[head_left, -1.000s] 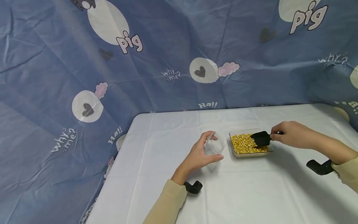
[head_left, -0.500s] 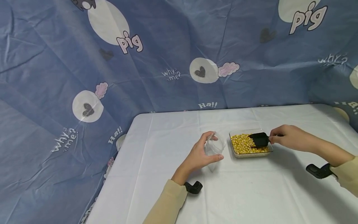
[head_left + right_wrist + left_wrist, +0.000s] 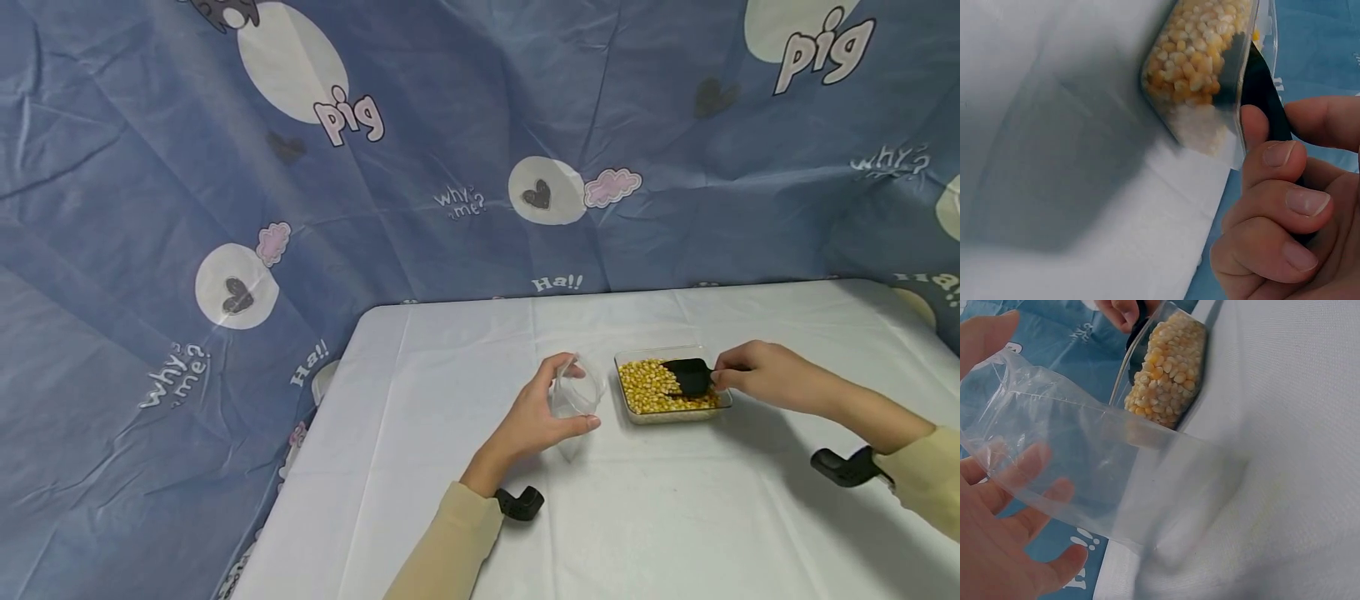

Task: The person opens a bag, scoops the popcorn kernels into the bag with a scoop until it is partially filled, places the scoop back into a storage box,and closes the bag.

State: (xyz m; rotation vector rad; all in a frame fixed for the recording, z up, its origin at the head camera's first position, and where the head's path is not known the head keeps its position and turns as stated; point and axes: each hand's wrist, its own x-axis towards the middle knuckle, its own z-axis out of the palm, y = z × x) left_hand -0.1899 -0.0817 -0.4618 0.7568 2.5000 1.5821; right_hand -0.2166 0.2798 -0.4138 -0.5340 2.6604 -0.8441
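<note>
In the head view my left hand (image 3: pixel 528 421) holds a clear plastic bag (image 3: pixel 576 392) by its mouth, thumb and fingers curved around it. The left wrist view shows the bag's body (image 3: pixel 1085 450) hanging over the white cloth, with nothing visible inside. Beside it, a clear rectangular container (image 3: pixel 678 416) holds yellow corn kernels (image 3: pixel 645 387). My right hand (image 3: pixel 768 375) grips the handle of a black scoop (image 3: pixel 687 377), whose blade lies in the right part of the corn. In the right wrist view, curled fingers (image 3: pixel 1279 219) wrap the scoop's handle, and the container wall partly covers the blade.
A white cloth (image 3: pixel 450 367) covers the table with rounded far corners. Behind it hangs a blue printed curtain (image 3: pixel 420 125), which also runs down the left side. Black wrist cameras (image 3: pixel 520 503) sit at both cuffs.
My right hand has moved a little left and down, pushing the scoop's blade further left into the corn. The left hand and the bag stay nearly still.
</note>
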